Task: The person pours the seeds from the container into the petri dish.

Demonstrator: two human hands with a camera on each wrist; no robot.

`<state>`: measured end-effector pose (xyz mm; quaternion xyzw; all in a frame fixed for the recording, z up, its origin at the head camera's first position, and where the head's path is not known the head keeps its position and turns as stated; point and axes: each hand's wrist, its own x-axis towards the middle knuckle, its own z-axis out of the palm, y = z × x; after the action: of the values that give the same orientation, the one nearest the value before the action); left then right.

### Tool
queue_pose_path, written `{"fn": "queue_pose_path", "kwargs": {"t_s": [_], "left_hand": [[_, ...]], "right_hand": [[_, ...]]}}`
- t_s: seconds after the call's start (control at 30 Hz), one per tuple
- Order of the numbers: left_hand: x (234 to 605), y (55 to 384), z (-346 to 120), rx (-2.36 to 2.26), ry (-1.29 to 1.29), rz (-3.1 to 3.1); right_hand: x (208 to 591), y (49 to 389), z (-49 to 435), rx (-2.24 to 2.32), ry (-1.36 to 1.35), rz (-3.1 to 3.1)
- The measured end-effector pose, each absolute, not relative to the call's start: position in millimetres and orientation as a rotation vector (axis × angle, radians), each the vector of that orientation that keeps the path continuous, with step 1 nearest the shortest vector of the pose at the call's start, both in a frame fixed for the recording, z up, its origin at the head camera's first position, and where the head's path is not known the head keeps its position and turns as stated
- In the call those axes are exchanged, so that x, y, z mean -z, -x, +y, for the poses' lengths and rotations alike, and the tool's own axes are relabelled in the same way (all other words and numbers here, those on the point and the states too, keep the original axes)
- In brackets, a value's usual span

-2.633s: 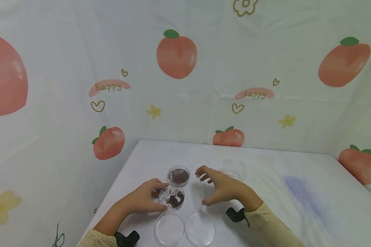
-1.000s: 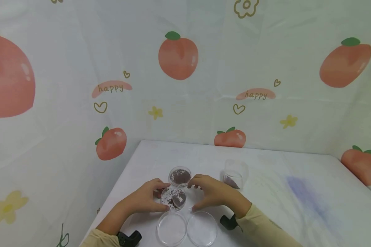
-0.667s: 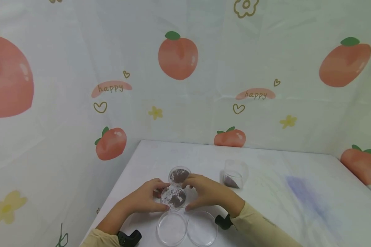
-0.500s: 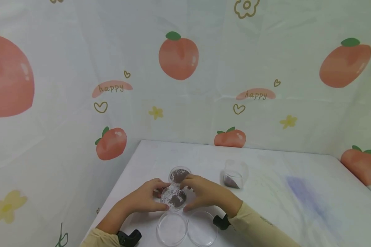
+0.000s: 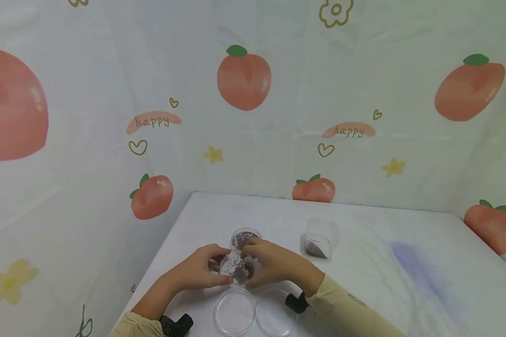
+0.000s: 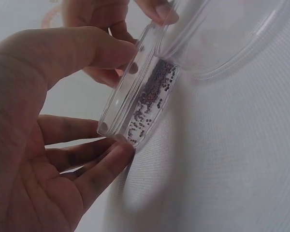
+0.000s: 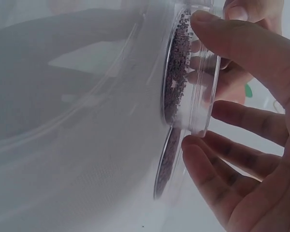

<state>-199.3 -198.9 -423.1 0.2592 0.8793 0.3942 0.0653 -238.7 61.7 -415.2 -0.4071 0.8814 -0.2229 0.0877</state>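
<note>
A clear petri dish [image 5: 236,269] with dark granules lies between my hands in the head view. My left hand [image 5: 198,267] grips its left side, thumb in front and fingers behind. My right hand [image 5: 274,263] holds a clear petri dish lid [image 7: 206,92] by its rim, thumb and fingers spread across it. In the right wrist view the lid sits over the dish top; whether it is fully seated, I cannot tell. Dark granules [image 6: 157,84] show through the dish wall in the left wrist view. A second granule-filled dish [image 5: 240,239] touches or nearly touches the first one behind.
Two round clear pieces, one left [image 5: 234,311] and one right [image 5: 277,312], lie side by side at the front. A clear container [image 5: 318,245] with dark granules stands at the back right. The white table [image 5: 362,281] meets a printed cloth [image 5: 278,140] behind.
My right hand has moved left, bringing the lid from beside the dish to over it, and its fingers have closed in on the rim. The left hand has stayed at the dish.
</note>
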Motion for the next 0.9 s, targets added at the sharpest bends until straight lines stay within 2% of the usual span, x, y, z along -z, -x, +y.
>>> {"fn": "queue_pose_path", "kwargs": {"t_s": [0.6,0.9], "left_hand": [[431,205,-199,-1.173,-0.787,2.666],[430,204,-198,-1.191,-0.766,2.66]], "right_hand": [[409,232,62,0.624,1.221,2.63],[405,230,80,0.668,1.221,2.652]]}}
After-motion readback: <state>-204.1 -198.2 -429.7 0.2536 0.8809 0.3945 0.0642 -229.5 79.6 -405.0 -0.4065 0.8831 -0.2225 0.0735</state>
